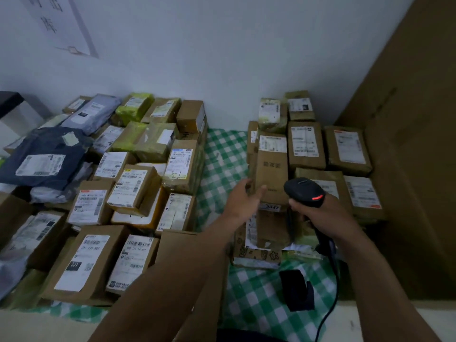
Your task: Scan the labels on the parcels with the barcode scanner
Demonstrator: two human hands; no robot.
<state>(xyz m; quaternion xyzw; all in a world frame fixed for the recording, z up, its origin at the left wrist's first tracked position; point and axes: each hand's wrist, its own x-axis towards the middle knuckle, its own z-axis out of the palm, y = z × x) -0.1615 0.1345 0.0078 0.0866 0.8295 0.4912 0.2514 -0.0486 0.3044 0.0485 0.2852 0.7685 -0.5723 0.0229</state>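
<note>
My right hand (318,213) grips a black barcode scanner (304,191), its red light lit and its head aimed at the parcels in front. My left hand (243,201) holds the near left edge of a long brown cardboard parcel (271,169) with a white label at its far end. That parcel lies on top of a small pile on the right of the green checked cloth (222,159). More labelled brown parcels (306,144) sit around it. A large group of labelled boxes and bags (133,183) covers the left side.
A black scanner stand (297,290) sits on the cloth near me, with the scanner cable (333,292) trailing past it. A tall flat cardboard sheet (414,144) leans at the right. The white wall is behind the parcels.
</note>
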